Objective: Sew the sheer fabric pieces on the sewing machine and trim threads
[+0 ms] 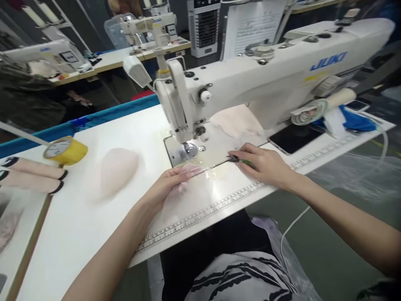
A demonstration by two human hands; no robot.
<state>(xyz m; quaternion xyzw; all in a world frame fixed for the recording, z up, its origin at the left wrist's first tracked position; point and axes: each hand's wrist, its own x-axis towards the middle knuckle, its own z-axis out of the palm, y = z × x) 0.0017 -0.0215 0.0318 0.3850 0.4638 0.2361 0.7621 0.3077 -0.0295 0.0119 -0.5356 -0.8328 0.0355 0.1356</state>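
My left hand (171,180) is closed, thumb and fingers pinching a sheer pale pink piece of fabric (191,168) in front of the needle area. In my closed right hand (266,164) is a pair of thread snips (240,160), dark-tipped with some green, pointing left. Between the hands runs a thin line along the bed's front edge; whether it is a strip, thread or the plate's edge I cannot tell. The white sewing machine (244,83) stands just behind both hands. To the left lies a blurred beige moulded cup (119,172).
Beige fabric (238,121) lies under the machine arm. A dark phone (296,139) rests at the right, near a rolled coil (310,113). Yellow tape (70,151) and beige rolls (34,173) sit at the left. A printed ruler (200,215) follows the table's front edge.
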